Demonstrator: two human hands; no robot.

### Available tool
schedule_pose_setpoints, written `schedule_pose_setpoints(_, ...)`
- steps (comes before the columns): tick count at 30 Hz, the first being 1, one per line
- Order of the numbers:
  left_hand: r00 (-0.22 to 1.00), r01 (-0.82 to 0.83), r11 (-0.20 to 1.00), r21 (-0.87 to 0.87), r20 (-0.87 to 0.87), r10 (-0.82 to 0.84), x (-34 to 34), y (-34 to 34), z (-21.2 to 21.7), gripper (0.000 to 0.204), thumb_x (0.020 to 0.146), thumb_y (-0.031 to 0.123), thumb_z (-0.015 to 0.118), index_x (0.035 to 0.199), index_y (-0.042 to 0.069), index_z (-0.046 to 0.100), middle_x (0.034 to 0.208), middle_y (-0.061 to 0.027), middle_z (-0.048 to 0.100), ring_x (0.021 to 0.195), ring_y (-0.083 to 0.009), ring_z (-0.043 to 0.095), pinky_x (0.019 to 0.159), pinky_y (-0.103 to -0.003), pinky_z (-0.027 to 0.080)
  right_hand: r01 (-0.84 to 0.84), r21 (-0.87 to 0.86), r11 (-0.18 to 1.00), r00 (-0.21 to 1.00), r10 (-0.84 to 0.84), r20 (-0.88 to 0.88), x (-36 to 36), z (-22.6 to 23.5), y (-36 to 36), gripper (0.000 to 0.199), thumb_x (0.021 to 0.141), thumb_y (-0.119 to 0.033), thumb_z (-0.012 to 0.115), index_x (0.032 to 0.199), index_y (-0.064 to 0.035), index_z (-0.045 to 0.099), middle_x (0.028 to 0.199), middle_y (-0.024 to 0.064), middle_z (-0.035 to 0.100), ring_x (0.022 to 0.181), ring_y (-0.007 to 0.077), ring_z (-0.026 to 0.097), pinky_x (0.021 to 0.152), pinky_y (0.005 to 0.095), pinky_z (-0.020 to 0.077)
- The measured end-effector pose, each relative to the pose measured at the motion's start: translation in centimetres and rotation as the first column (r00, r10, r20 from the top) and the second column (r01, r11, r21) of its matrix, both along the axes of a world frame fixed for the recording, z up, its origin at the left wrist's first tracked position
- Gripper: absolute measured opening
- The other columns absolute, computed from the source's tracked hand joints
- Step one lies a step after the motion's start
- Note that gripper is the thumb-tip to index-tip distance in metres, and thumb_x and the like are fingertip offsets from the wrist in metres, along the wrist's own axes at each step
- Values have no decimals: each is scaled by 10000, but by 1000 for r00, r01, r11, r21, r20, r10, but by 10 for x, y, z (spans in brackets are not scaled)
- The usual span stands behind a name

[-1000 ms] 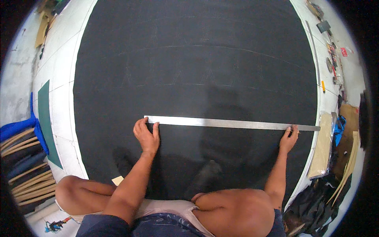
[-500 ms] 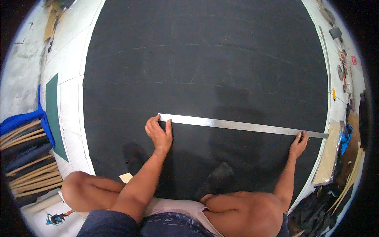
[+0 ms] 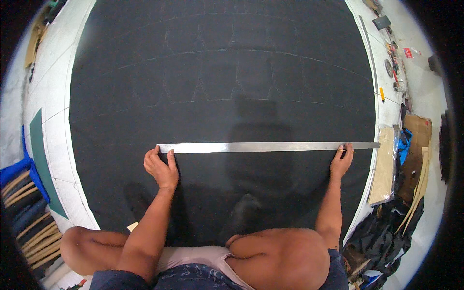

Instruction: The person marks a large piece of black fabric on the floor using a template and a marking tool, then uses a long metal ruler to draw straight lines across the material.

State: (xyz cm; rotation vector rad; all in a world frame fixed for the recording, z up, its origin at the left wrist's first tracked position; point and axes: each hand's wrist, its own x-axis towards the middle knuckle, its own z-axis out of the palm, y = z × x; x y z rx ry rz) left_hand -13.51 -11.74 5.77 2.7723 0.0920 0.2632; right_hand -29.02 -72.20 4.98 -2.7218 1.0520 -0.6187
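One long, flat, silver metal straightedge [image 3: 268, 146] lies across one large black fabric sheet [image 3: 222, 72] spread on the white tiled floor [image 3: 50, 96]. Two hands press it down: the left hand [image 3: 162, 169] with fingers spread at its left end, the right hand [image 3: 341, 162] at its right end, pinching one thin pale marking stick [image 3: 346, 151]. Faint chalk lines cross the sheet above.

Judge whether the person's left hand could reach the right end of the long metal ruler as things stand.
Probably not: the left hand presses the metal ruler at its left end, and the far end lies beyond the right hand.
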Motion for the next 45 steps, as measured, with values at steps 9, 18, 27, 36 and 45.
schedule_pose_setpoints(9,999,30,999,25,31,-30,-1,3,-5,469,961,291,695,1296,1,543,1302,-202,537,1267,-379,452,1078,-516,321,-13,-29,999,999,12,-37,3,3,-1,381,1024,-289,589,1304,-35,627,1430,195,593,1383,447,466,1174,517,324)
schedule_pose_setpoints(18,999,26,997,68,27,-28,-1,2,-6,478,964,311,689,1291,-8,546,1304,-201,538,1268,-379,453,1080,-511,323,8,-62,998,999,-11,-49,3,1,-3,379,1015,-294,607,1306,-52,627,1389,195,617,1342,429,503,1127,519,365)
schedule_pose_setpoints(27,1000,-11,1000,27,0,11,-1,3,-3,502,971,350,683,1314,16,532,1316,-187,515,1286,-382,434,1097,-522,310,-2,-62,998,997,-2,-72,2,-3,0,456,1045,-322,575,1373,-5,588,1404,167,625,1388,397,488,1187,471,328)
schedule_pose_setpoints(36,1000,7,997,72,10,-8,-1,4,-2,491,958,314,689,1305,2,536,1321,-206,526,1286,-392,434,1093,-531,312,-5,38,999,999,7,-44,5,-2,-2,405,1015,-300,601,1321,-37,623,1414,229,586,1293,449,533,1102,511,392)
schedule_pose_setpoints(45,994,107,990,-93,12,-107,3,-7,18,473,933,236,681,1316,-7,547,1270,-199,558,1236,-389,476,1086,-510,330,7,475,880,950,-154,271,35,44,66,371,1094,-268,458,1329,-36,628,1266,130,674,1135,251,639,985,389,500)
